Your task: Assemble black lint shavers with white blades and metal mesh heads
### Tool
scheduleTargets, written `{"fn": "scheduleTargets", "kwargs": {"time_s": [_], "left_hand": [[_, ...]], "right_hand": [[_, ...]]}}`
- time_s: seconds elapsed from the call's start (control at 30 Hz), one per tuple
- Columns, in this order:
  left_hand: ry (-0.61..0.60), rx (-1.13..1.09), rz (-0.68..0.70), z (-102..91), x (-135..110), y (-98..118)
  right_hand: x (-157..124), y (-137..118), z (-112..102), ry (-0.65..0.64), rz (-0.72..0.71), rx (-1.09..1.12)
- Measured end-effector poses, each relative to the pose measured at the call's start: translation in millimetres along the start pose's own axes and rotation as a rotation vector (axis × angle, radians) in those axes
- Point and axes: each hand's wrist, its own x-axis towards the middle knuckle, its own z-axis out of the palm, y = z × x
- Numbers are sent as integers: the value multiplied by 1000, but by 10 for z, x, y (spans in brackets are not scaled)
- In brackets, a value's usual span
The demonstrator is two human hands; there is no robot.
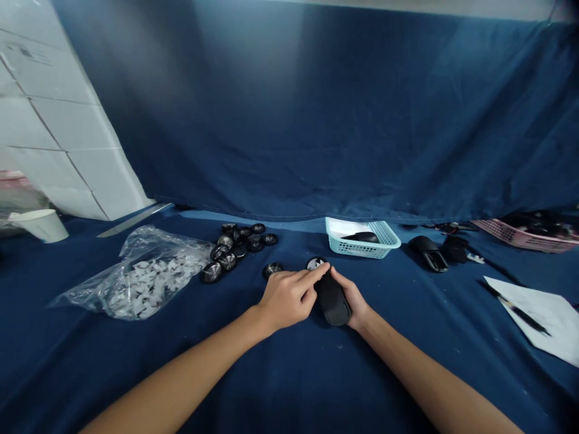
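In the head view, my right hand point(357, 298) is closed around the side of a black, elongated casing point(335, 304) with a rounded lower end. A round head with a white-and-dark piece point(315, 263) shows at its far end. My left hand point(289, 298) has its index finger stretched across to the casing's upper part, touching it near the head. The other left fingers are curled, and whatever may be in them is hidden. Just beyond the left knuckles lies a black round cap point(272, 269), partly covered by the hand.
Left of the hands are several black round caps point(227, 260) and a clear bag of small white pieces point(151, 283). A light-blue basket point(364, 248) stands ahead; black casings point(427, 253), paper with a pen point(543, 313) and a pink basket point(520, 236) are rightward. A paper cup point(43, 225) stands far left.
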Motion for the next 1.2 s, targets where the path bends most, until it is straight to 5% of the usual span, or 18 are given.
{"fn": "scheduleTargets", "kwargs": {"time_s": [0.2,0.5,1.2], "left_hand": [[28,108,3,23,-39,-87],[-119,51,-95,-52,8,-72],[4,263,183,-43,-57,-132]], "right_hand": [[14,-20,-34,14,25,28],[-10,-15,27,18,41,40],[-49,-58,95,41,37,29]]}}
